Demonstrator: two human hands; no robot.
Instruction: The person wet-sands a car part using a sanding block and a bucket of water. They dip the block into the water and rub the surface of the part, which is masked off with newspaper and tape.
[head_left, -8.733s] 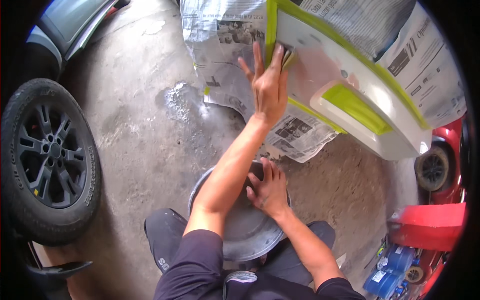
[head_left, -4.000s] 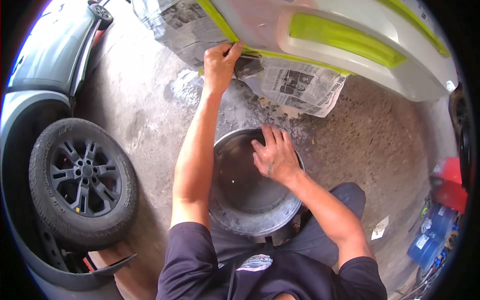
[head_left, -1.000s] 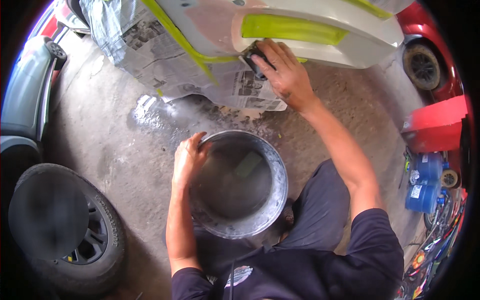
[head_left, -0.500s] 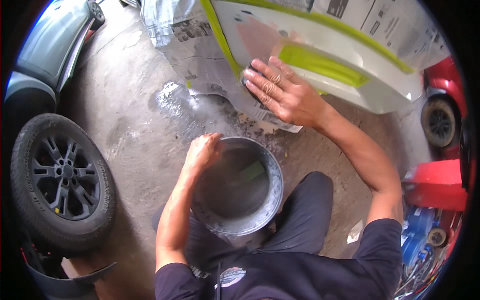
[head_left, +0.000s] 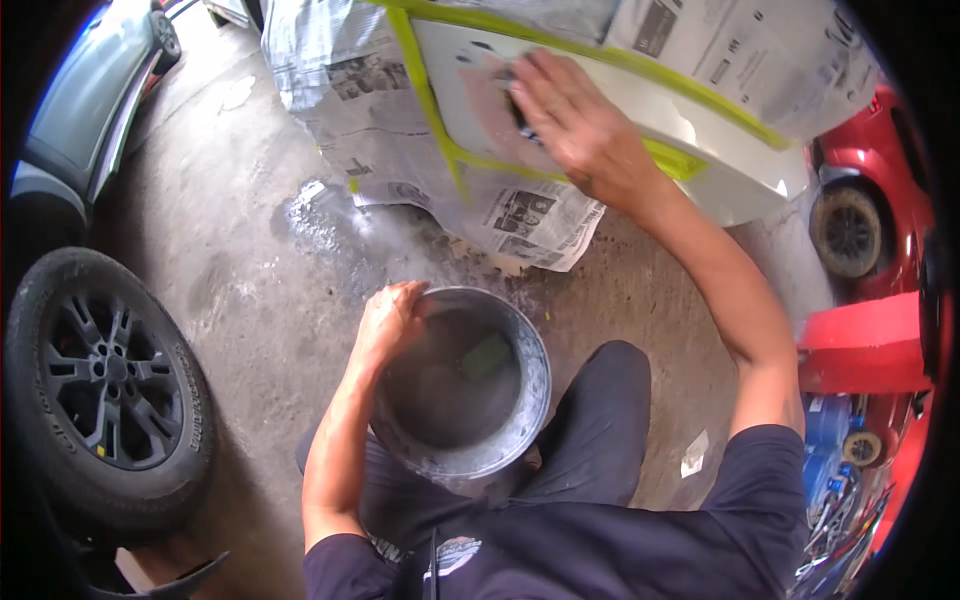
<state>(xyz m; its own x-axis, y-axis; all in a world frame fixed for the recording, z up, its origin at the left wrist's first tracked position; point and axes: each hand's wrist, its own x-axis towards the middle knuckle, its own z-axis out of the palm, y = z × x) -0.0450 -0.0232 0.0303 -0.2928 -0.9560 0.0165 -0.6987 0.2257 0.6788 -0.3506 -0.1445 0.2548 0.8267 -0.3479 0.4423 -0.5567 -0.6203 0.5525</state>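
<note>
Two hands: right hand on white panel (newspaper-masked), left hand gripping bucket.

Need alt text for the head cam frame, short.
Seen from above, a crouching person presses the right hand, with a dark pad under the fingers, against a white car panel masked with newspaper and yellow-green tape. The left hand grips the rim of a grey bucket of murky water on wet concrete, a loose tyre at their left.
</note>
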